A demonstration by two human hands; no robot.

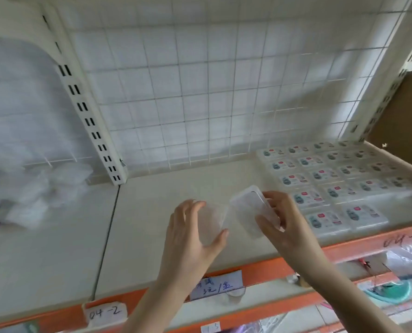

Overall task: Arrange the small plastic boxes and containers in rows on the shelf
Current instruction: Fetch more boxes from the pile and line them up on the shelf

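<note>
Over the middle of the white shelf (152, 236) my left hand (190, 236) grips a clear plastic box (211, 223) between thumb and fingers. Just to its right, my right hand (284, 227) holds a second clear box (250, 207), tilted, its plain back toward me. The two boxes nearly touch. At the shelf's right end, several small labelled plastic boxes (330, 191) lie flat in neat rows, labels up.
A white wire grid (200, 92) backs the shelf, with slotted uprights on either side. Clear bagged goods (27, 188) pile up on the left bay. An orange front rail (344, 246) carries handwritten labels. Lower shelves with mixed items show at bottom right.
</note>
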